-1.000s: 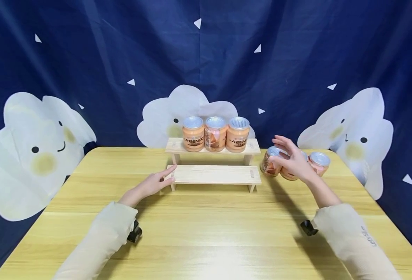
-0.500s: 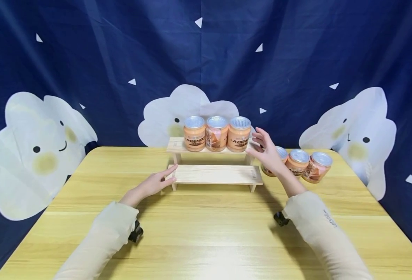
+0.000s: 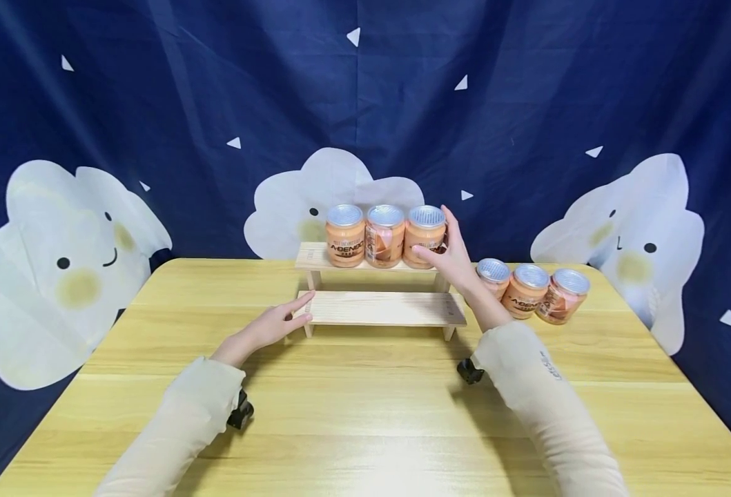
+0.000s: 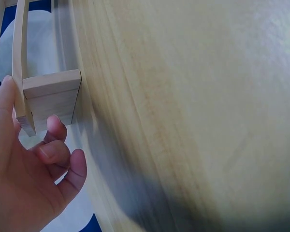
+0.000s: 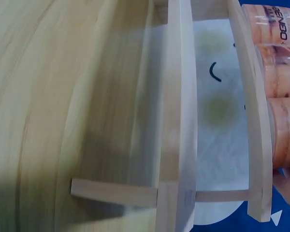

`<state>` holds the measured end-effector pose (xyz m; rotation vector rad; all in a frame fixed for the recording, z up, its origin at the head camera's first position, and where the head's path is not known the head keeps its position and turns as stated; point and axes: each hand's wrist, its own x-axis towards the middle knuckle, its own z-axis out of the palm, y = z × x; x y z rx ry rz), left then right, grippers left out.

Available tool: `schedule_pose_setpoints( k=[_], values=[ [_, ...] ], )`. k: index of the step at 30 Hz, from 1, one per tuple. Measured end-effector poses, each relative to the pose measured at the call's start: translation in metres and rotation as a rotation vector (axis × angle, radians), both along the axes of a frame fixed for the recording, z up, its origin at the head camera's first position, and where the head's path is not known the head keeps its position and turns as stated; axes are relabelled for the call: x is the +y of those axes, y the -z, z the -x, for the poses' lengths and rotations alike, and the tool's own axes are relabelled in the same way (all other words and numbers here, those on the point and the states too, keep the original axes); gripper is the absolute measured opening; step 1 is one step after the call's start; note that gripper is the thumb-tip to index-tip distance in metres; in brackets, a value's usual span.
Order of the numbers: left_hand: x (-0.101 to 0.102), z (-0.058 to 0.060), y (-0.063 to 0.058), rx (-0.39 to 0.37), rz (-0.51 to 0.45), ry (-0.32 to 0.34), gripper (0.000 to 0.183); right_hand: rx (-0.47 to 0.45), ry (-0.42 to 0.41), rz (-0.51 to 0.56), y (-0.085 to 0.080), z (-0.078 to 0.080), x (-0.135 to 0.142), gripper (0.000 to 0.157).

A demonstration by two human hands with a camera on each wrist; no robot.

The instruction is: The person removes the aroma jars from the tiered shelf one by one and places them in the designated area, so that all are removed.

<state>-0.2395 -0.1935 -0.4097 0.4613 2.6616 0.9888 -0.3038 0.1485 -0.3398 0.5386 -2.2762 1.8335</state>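
Observation:
A two-tier wooden display stand [image 3: 380,308] stands on the table. Three orange jars with silvery lids sit in a row on its upper tier. The person's right hand [image 3: 452,259] grips the rightmost jar [image 3: 423,238], thumb across the front and fingers round the right side, partly hidden. Only a bit of that hand shows in the right wrist view, under the jar [image 5: 286,130]. At the lower tier's left end, the left hand [image 3: 272,326] holds the board's corner. In the left wrist view one digit lies on top of the board [image 4: 20,53], with curled fingers [image 4: 55,151] below.
Several similar jars stand on the table right of the stand: one [image 3: 493,275] partly behind the right forearm, a middle one [image 3: 527,293] and an outer one [image 3: 562,298]. A dark blue curtain [image 3: 402,90] with white clouds hangs behind the table [image 3: 353,400].
From beside the jars on the table, the right hand has moved left to the upper tier and taken hold of the rightmost jar there. The left hand keeps its place.

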Motion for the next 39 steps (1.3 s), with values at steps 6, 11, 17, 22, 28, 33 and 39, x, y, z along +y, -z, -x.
schedule_pose_setpoints(
  k=[6,11,17,22,28,33,39],
  values=[
    [0.0,0.0,0.0,0.004,-0.003,0.007,0.062,0.037,0.077,-0.063,0.0,-0.005,0.002,0.087],
    [0.0,0.0,0.001,0.028,-0.002,0.012,0.062,0.06,0.092,-0.119,0.0,-0.017,0.017,0.088],
    [-0.001,0.0,0.002,0.037,-0.012,0.013,0.062,0.1,0.094,-0.19,-0.006,-0.038,0.043,0.084],
    [-0.001,0.0,0.003,0.042,0.001,0.009,0.062,0.091,0.09,-0.229,-0.011,-0.059,0.061,0.08],
    [-0.001,0.001,0.002,0.046,0.019,0.011,0.062,0.021,0.087,-0.269,0.003,-0.071,0.09,0.079],
    [-0.001,0.001,0.003,0.037,0.021,0.011,0.063,0.005,0.091,-0.29,0.017,-0.077,0.108,0.078],
    [-0.001,0.001,0.002,0.026,0.013,0.005,0.063,-0.056,0.044,-0.329,0.035,-0.077,0.123,0.078]
  ],
)
